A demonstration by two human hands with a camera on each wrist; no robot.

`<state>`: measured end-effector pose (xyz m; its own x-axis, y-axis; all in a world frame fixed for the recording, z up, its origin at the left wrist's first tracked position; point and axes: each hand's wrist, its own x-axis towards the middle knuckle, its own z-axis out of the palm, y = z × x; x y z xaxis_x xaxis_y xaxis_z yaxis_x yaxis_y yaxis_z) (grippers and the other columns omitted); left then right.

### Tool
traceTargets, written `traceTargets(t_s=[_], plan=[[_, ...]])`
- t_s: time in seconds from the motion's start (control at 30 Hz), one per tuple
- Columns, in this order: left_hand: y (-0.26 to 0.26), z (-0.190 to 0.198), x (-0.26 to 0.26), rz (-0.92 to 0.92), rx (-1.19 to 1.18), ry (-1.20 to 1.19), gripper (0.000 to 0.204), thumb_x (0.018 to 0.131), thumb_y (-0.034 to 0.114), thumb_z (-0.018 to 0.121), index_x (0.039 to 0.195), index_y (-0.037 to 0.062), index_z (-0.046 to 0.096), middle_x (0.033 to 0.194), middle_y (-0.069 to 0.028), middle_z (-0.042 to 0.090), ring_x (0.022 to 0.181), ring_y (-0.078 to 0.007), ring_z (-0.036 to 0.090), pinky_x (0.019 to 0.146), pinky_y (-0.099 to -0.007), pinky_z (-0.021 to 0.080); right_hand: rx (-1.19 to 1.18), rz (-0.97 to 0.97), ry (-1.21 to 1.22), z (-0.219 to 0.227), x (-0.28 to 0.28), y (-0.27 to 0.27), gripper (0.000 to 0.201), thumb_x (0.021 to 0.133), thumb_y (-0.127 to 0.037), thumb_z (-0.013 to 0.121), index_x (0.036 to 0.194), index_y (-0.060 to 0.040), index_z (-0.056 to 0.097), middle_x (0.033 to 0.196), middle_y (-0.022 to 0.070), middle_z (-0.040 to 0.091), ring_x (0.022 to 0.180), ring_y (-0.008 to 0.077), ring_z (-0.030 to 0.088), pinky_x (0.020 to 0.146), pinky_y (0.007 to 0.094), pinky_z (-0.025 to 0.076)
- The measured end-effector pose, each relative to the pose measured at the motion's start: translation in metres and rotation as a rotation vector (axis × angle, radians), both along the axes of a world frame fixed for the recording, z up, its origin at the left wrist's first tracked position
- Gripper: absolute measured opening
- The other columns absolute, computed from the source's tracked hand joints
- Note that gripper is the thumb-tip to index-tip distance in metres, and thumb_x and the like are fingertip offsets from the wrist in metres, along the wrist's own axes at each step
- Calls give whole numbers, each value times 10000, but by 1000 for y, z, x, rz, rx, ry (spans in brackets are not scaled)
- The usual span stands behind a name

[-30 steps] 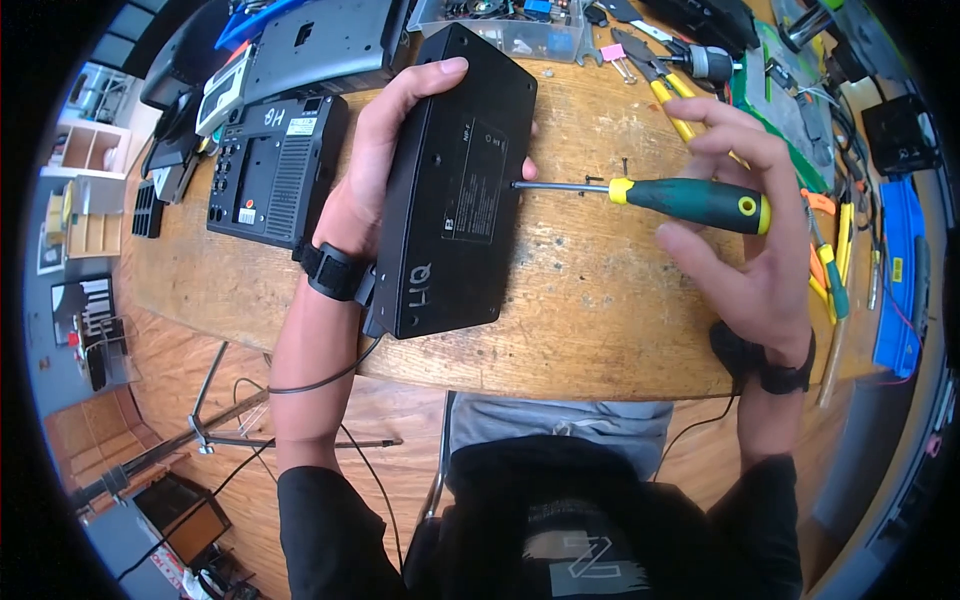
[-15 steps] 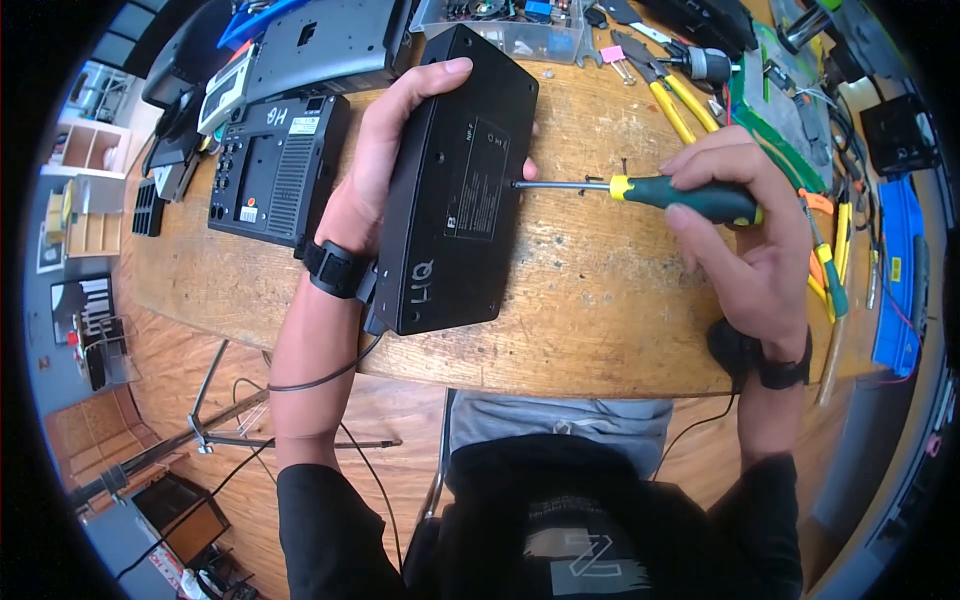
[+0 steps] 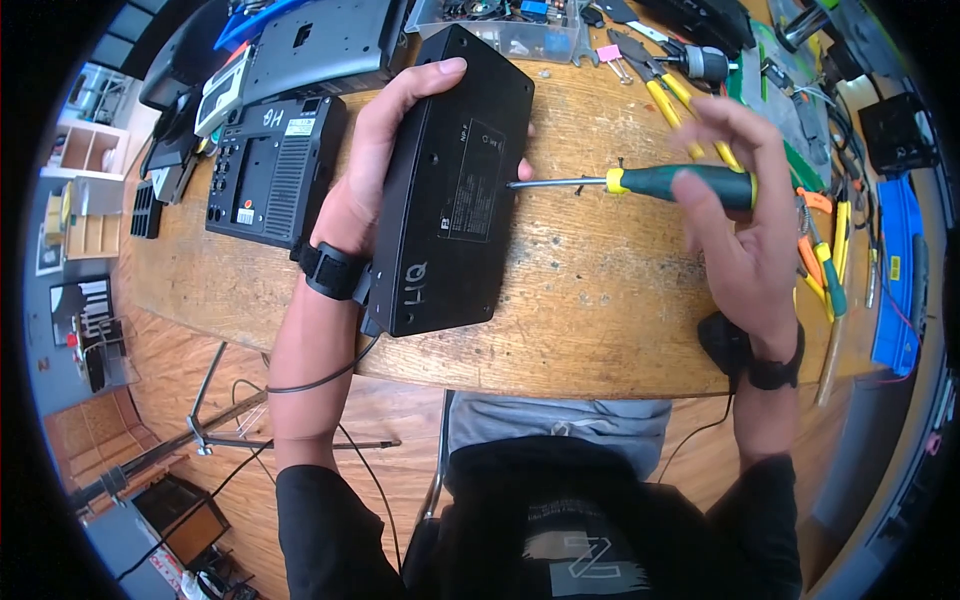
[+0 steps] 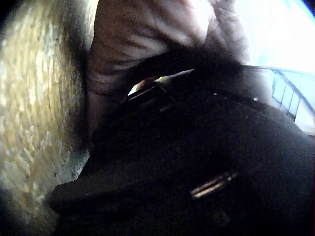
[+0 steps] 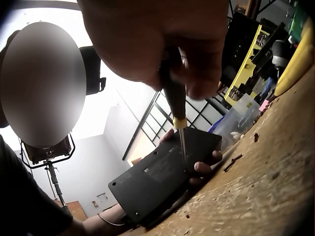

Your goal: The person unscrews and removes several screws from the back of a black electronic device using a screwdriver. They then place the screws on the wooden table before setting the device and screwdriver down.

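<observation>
My left hand (image 3: 370,150) grips a black box (image 3: 450,220), thumb over its upper edge and fingertips at the far side. The box stands tilted, its labelled face with screw holes turned right. A green and yellow screwdriver (image 3: 645,181) lies level, its tip at a hole near the box's right edge. Around its handle my right hand (image 3: 750,225) is loosely spread, thumb at the handle and other fingers lifted off. In the right wrist view, the shaft meets the box (image 5: 165,177) below my right hand (image 5: 157,39). The left wrist view is mostly dark beneath my palm (image 4: 147,34).
Small loose screws (image 3: 581,186) lie behind the screwdriver shaft. A black device (image 3: 265,175) sits left, a clear parts bin (image 3: 505,38) at the back. Pliers (image 3: 665,105), a power drill chuck (image 3: 705,63), a green tray (image 3: 800,150) and a blue level (image 3: 900,270) are rightward.
My right hand closed its fingers on the handle half a second ago; now they have lifted off it again. The box has shifted very slightly left, still in my left hand.
</observation>
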<state>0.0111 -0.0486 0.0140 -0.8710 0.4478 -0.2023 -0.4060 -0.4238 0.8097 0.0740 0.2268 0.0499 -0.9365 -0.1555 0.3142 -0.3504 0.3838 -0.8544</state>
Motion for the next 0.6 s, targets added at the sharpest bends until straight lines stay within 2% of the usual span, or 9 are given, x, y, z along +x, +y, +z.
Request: traceTargets(t_s=[0.1, 0.2, 0.3, 0.43, 0.5, 0.53, 0.6], plan=[[1, 2, 1, 18, -27, 17, 578, 988, 444, 579, 1192, -93, 646, 995, -203, 747, 812, -296, 768, 753, -358, 636, 73, 132, 226, -4, -11, 7, 392, 907, -48, 759, 1260, -14, 592, 980, 68, 674, 834, 138, 637, 792, 271, 500], [2, 1, -1, 26, -121, 49, 689, 967, 524, 530, 1294, -78, 599, 1095, -266, 716, 824, -335, 756, 709, -412, 647, 200, 195, 372, -9, -17, 16, 459, 905, -52, 763, 1316, -17, 561, 1049, 84, 673, 798, 122, 627, 779, 267, 498], [-1, -2, -2, 1, -117, 68, 688, 969, 524, 529, 1300, -75, 598, 1102, -265, 713, 825, -335, 755, 705, -414, 646, 204, 115, 330, -9, -7, 9, 443, 898, -32, 748, 1300, -16, 563, 1143, 107, 662, 816, 136, 630, 798, 269, 496], [0, -4, -1, 8, -99, 52, 692, 967, 526, 532, 1308, -72, 595, 1100, -263, 714, 819, -332, 752, 699, -410, 643, -19, 113, 197, -6, -4, 0, 390, 920, -38, 704, 1279, -1, 557, 1198, 119, 614, 939, 158, 594, 896, 289, 473], [0, -4, -3, -4, -83, 45, 697, 964, 531, 535, 1312, -71, 593, 1098, -261, 714, 817, -331, 750, 699, -409, 640, 40, 182, 234, -6, -6, 4, 414, 926, -47, 707, 1302, 0, 540, 1201, 115, 611, 940, 150, 591, 883, 287, 474], [0, -1, -3, -5, -58, 42, 656, 975, 503, 545, 1271, -78, 612, 1065, -243, 724, 819, -320, 756, 722, -396, 640, 125, 224, 287, -7, -9, 12, 434, 922, -48, 726, 1309, -4, 536, 1193, 109, 627, 882, 145, 610, 825, 277, 486], [2, 3, 0, -5, -4, 30, 579, 996, 447, 565, 1191, -92, 649, 998, -208, 743, 821, -298, 766, 769, -371, 639, 175, 199, 231, -7, -7, 16, 453, 913, -41, 740, 1316, -11, 534, 1197, 106, 638, 833, 144, 629, 776, 272, 497]])
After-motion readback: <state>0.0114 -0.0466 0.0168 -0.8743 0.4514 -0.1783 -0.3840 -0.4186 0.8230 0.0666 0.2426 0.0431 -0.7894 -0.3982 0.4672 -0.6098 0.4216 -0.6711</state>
